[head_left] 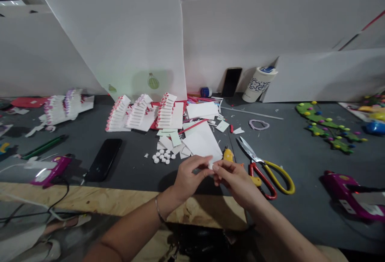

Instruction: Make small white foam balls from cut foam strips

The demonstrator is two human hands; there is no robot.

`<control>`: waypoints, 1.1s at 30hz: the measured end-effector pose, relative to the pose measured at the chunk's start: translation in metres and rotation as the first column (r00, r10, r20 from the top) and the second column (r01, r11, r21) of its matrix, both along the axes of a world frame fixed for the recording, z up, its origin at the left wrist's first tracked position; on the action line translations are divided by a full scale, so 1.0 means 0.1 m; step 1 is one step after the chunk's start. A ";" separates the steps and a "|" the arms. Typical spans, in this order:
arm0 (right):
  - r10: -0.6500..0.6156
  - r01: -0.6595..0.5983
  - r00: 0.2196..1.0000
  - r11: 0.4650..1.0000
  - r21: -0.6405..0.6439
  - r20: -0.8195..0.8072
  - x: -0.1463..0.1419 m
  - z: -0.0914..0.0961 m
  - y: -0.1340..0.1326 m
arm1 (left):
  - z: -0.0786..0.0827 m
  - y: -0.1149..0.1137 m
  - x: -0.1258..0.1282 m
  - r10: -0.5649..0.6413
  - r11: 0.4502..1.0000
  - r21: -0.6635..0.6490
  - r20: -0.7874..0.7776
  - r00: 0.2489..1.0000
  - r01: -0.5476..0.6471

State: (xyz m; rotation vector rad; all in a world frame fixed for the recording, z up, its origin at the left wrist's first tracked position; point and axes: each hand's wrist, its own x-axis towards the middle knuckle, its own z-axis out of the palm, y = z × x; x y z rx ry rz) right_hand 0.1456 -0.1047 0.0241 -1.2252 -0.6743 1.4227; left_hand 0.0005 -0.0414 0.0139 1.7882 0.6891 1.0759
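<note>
Both my hands meet over the table's near edge, pinching a small white piece [211,166] between their fingertips. My left hand [190,175], with a bracelet at the wrist, closes thumb and forefinger on one side of it. My right hand [236,178] grips the other side. The piece is too small to tell its kind. Left of my hands lies a cluster of small round white pieces [162,156]. Just beyond are a white sheet [202,139] and pale green paper scraps [175,138]. A yellow glue gun [228,154] is partly hidden behind my right hand.
Scissors [255,157] with red and yellow handles lie open at right. Rows of white sticks with pink tips [118,115] stand farther back. A black phone [104,160] lies left, a paper cup [259,84] stands against the partition, and purple power strips [51,171] sit at both sides.
</note>
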 end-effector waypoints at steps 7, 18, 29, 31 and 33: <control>-0.028 0.025 0.996 0.999 0.042 0.080 0.00 0.00 0.01 | 0.02 0.00 0.00 0.063 0.998 0.021 0.001 0.998 -0.063; -0.039 0.033 0.990 0.998 0.049 0.138 0.02 -0.06 0.02 | 0.00 0.02 0.00 0.010 0.987 0.158 -0.086 0.996 0.003; 0.040 -0.055 0.941 0.998 0.033 0.336 0.08 -0.16 0.05 | -0.16 0.03 0.01 -0.004 0.899 0.419 -0.287 0.958 0.129; 0.020 -0.028 0.938 0.999 0.018 0.345 0.11 -0.20 0.05 | -0.17 0.03 0.03 0.000 0.889 0.433 -0.328 0.945 0.150; 0.006 -0.009 0.936 1.000 0.006 0.352 0.12 -0.22 0.06 | -0.19 0.01 0.04 0.017 0.885 0.437 -0.372 0.928 0.159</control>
